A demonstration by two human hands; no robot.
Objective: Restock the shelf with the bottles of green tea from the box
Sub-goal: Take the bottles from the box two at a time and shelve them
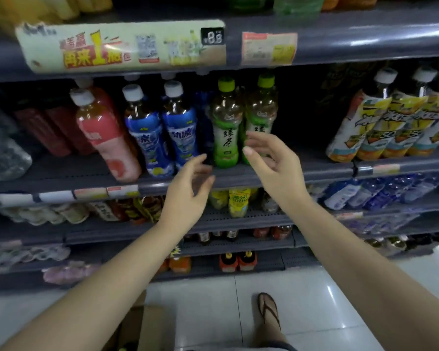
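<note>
While empty hands hover, green-capped tea bottles (pixel 225 122) stand upright.

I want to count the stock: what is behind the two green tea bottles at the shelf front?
Behind the green tea bottles only dark shelf shows; no further caps are visible. The right hand covers the right bottle's lower part.

Both my hands are up before the shelf (pixel 238 177), empty with fingers spread. My left hand (pixel 188 196) hangs just left of the two green tea bottles (pixel 226 127); my right hand (pixel 271 165) is in front of the right one. The cardboard box (pixel 142 328) sits near my sandalled foot (pixel 269 312).
</note>
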